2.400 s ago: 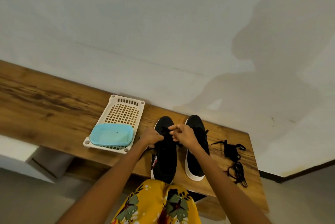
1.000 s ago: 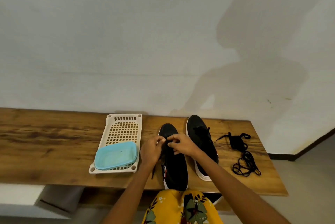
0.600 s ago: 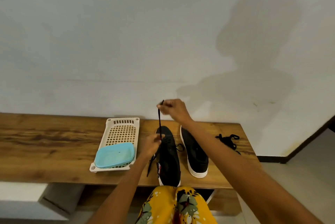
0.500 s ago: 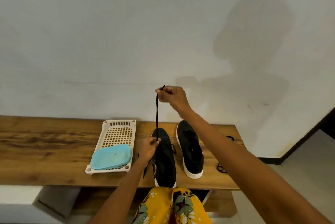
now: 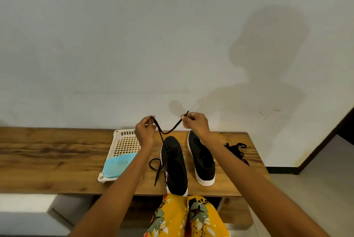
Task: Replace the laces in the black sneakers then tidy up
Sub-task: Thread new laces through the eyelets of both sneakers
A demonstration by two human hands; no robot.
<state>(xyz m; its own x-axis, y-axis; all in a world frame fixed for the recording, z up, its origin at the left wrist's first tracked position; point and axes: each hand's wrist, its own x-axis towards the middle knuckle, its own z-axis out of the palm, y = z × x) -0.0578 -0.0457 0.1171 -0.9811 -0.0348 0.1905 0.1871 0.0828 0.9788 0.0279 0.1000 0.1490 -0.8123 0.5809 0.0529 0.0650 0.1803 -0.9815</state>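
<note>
Two black fabric sneakers with white rubber soles, the left sneaker [image 5: 175, 164] and the right sneaker [image 5: 202, 158], are sitting side by side on the grained wooden surface [image 5: 47, 160]. A thin black lace [image 5: 168, 132] is sagging between both raised hands; the left hand [image 5: 144, 131] and right hand [image 5: 194, 123] are each pinching it with curled fingers. Spare laces [image 5: 236, 150] are lying tangled to the right, while a cream lattice basket [image 5: 124, 142] is holding a smooth blue lid [image 5: 117, 164].

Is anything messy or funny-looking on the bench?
A little. A tangled pile of black laces lies loose right of the sneakers, and the left sneaker has a lace end trailing on the bench.
</note>
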